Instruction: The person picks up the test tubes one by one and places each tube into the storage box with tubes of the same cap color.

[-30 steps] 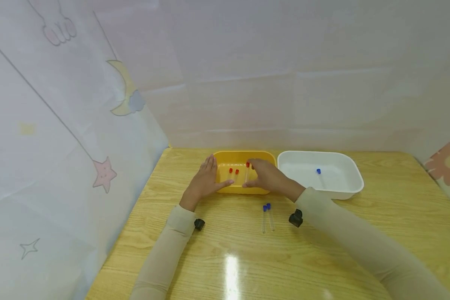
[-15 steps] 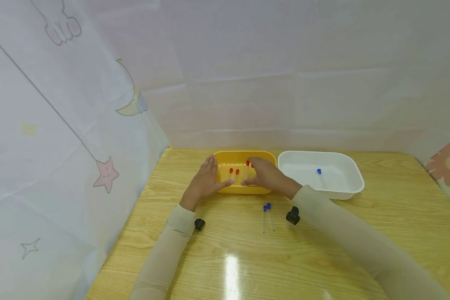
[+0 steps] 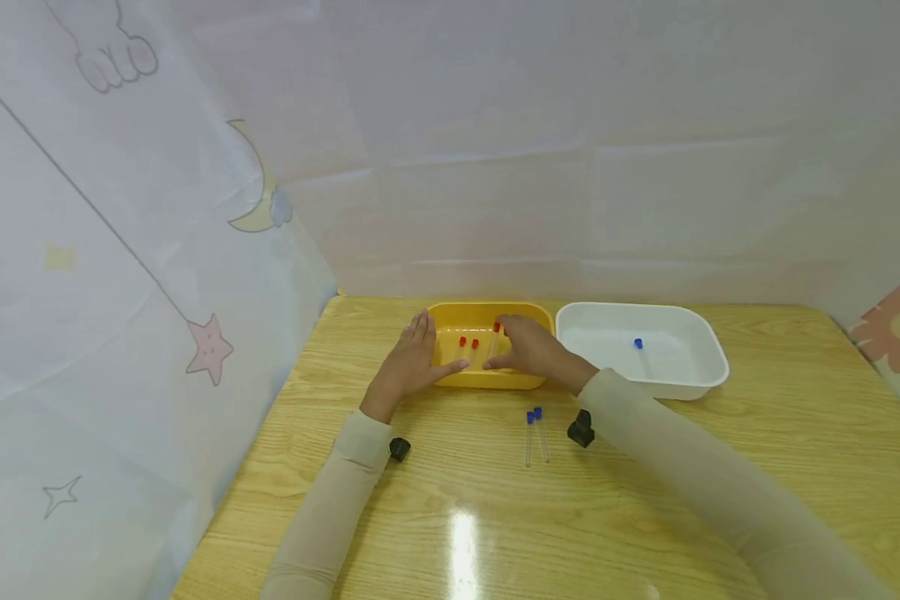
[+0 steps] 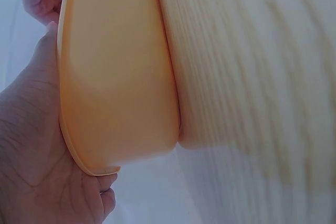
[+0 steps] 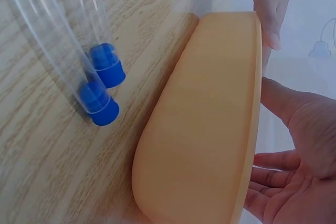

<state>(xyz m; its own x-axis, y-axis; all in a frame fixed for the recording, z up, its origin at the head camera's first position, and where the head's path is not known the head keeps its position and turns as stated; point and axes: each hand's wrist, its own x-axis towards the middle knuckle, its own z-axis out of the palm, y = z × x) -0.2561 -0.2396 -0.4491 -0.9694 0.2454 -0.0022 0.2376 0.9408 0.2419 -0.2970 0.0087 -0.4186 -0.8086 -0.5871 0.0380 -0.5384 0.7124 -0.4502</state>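
The yellow tray [image 3: 491, 380] stands at the back of the table. My left hand [image 3: 409, 358] rests spread against its left end, thumb along the front rim; in the left wrist view, the palm [image 4: 39, 150] lies at the tray's rim [image 4: 63, 98]. Over the tray's right part, my right hand [image 3: 536, 350] holds a red-capped tube [image 3: 497, 327] between thumb and fingers. In the right wrist view, that hand [image 5: 310, 150] curves over the rim, mostly hiding the tube. Two red caps [image 3: 462, 342] [image 3: 475, 343] show on tubes inside the tray.
A white tray [image 3: 671, 390] stands beside the yellow one, with a blue-capped tube [image 3: 638, 343] inside. Two more blue-capped tubes [image 3: 529, 418] [image 3: 538, 413] lie on the table [image 3: 435, 492] in front. Behind is a pale sheet [image 3: 480, 208].
My right wrist and forearm have shifted slightly to the left, and the red-capped tube at those fingers has moved very little. My left hand stays in place.
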